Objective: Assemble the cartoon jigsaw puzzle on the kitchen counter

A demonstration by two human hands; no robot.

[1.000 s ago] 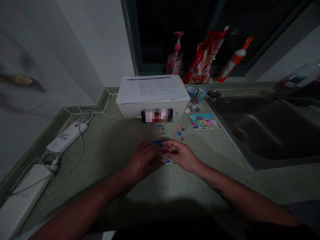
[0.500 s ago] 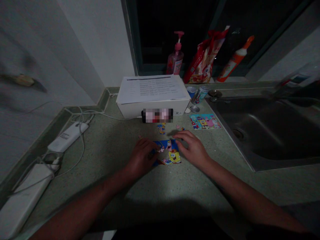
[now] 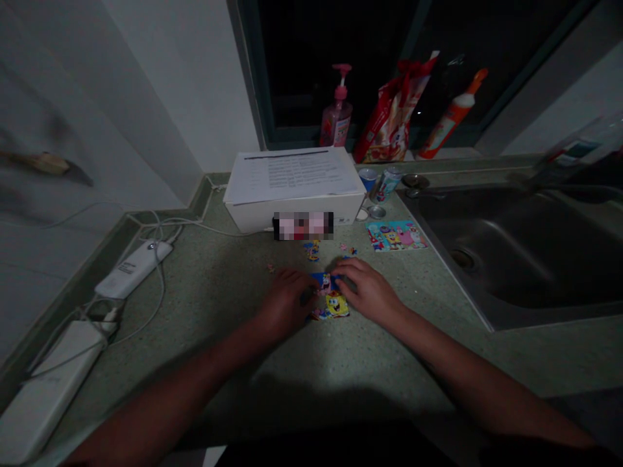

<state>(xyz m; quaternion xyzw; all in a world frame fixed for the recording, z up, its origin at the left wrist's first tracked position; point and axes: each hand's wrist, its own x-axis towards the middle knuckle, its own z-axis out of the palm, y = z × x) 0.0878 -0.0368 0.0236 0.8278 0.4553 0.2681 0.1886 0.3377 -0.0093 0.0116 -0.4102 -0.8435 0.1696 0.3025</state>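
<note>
A partly assembled jigsaw puzzle with a yellow cartoon sponge on blue lies flat on the counter. My left hand curls over its left side, fingers and thumb bent around the edge, hiding that part. At the upper right corner, my right hand has its thumb and fingertips against the puzzle, with a small gap between them. Just beyond lie joined loose pieces, a few more pieces, and a single pinkish piece near the left knuckles.
A phone leans on a white box topped with a printed sheet. Right of it are a cartoon picture card, a small can and a steel sink. White power strips with cables lie left.
My left hand has slid a little to the right and covers more of the puzzle's left side. The right hand stays at the upper right corner. The view has shifted slightly.
</note>
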